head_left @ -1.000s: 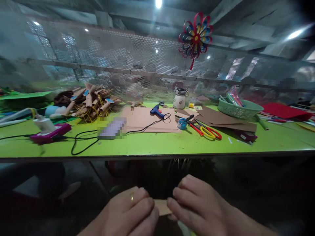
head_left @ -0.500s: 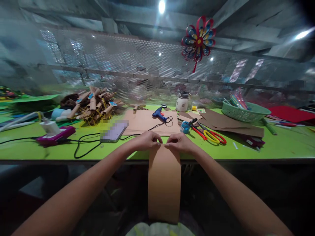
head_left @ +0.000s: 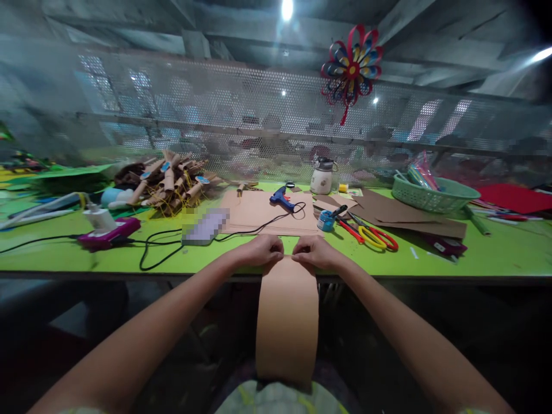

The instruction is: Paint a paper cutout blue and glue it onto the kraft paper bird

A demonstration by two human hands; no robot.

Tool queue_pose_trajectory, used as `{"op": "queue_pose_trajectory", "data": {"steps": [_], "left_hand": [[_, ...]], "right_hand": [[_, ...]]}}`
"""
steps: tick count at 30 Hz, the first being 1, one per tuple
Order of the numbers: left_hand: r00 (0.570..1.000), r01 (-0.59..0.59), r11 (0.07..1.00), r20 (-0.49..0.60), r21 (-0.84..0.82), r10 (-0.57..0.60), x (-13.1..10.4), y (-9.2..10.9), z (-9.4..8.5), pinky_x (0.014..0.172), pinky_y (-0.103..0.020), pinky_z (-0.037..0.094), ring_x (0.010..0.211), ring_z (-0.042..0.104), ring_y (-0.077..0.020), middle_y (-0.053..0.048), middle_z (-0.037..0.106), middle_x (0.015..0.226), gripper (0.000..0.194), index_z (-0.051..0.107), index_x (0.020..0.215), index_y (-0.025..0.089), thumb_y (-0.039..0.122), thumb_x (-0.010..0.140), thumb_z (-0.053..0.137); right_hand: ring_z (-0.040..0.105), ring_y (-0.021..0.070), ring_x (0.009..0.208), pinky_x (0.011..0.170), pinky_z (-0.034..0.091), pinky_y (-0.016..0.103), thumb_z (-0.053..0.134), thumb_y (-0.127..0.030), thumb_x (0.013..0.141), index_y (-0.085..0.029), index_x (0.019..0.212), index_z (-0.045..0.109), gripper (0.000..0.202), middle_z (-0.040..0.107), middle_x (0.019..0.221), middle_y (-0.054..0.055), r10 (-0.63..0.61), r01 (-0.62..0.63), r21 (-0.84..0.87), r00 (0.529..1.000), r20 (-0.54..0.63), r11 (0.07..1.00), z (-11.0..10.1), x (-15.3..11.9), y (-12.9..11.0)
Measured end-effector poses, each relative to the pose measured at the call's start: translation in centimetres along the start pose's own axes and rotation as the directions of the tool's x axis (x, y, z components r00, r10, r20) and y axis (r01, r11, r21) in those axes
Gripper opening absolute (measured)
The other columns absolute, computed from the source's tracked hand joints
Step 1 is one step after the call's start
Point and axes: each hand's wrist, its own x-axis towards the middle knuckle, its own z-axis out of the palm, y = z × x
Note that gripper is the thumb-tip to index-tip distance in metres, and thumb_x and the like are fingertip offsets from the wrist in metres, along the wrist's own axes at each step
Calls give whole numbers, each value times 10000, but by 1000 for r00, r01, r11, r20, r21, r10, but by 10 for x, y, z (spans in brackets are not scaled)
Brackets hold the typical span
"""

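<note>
A long brown cardboard strip (head_left: 287, 322) hangs in a curve from the table's front edge down to the person's lap. My left hand (head_left: 265, 249) pinches its far end at the left corner, and my right hand (head_left: 311, 252) pinches the same end at the right corner, with a small gap between the two. Just beyond them lie flat tan cardboard sheets (head_left: 250, 213). On these rests a blue glue gun (head_left: 282, 199) with a black cord. To the right stand a small blue jar (head_left: 325, 221) and scissors with red and yellow handles (head_left: 371, 237).
On the green table (head_left: 431, 259) are a phone (head_left: 206, 227), a purple power strip (head_left: 112, 233), a pile of cardboard rolls (head_left: 170, 181), a white jar (head_left: 321, 179), brown sheets (head_left: 383, 210) and a green basket (head_left: 431, 195). A paper flower (head_left: 352, 69) hangs above.
The strip bows outward a little more, and its lower end sits slightly higher. Both hands still pinch its far end. The view has shifted slightly.
</note>
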Motion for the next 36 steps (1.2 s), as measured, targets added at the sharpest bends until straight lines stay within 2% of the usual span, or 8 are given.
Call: {"op": "queue_pose_trajectory", "data": {"steps": [3,6,12,20,29,33,36], "left_hand": [[1000,-10,1000,-8,-1,10,1,0,2,581,-234,361,673,549,-161,-15,649,733,189,687,842,157,284,763,572],[999,-32,999,-30,4,32,1,0,4,577,-237,348,657,532,-154,-7,621,707,154,666,790,159,278,773,569],[995,-36,999,-91,9,36,-3,0,6,614,-242,363,700,537,-164,-19,616,740,130,644,770,156,276,770,592],[993,-51,998,-106,21,53,-7,-5,9,577,-229,358,653,519,-146,-14,599,716,127,638,808,149,265,800,587],[974,-162,982,-146,92,174,-9,-14,13,610,-242,356,691,515,-150,-28,587,754,63,628,819,144,163,822,568],[955,-241,963,-150,118,257,-12,-17,16,651,-250,363,736,507,-154,-34,551,773,121,616,794,150,103,840,514],[934,-303,939,-148,164,327,-15,-17,17,657,-259,356,753,483,-159,-38,511,781,170,608,764,151,69,843,483]], "right_hand": [[602,152,671,601,434,239,677,-199,753,-130,748,728,86,679,717,37,29,-29,-16,1000,6,999,1,2,-1],[566,133,617,555,404,225,676,-185,754,-133,722,702,67,649,668,17,42,-42,-43,999,4,998,5,6,-1],[538,133,663,607,388,235,674,-179,782,-143,734,670,59,625,716,20,-22,19,-103,999,-27,995,11,4,0],[533,133,651,588,388,231,649,-166,805,-144,745,645,64,612,698,16,-72,69,-110,997,-23,992,9,-2,5],[551,148,689,606,401,242,635,-146,811,-158,765,619,51,614,740,23,-156,154,-117,988,-7,981,6,-5,13],[508,147,670,599,381,249,617,-117,812,-166,724,575,110,566,725,19,-207,204,-135,978,-8,970,6,-8,11],[482,156,691,613,369,259,574,-77,824,-171,722,553,140,536,737,26,-296,289,-184,955,-15,939,6,-11,10]]}}
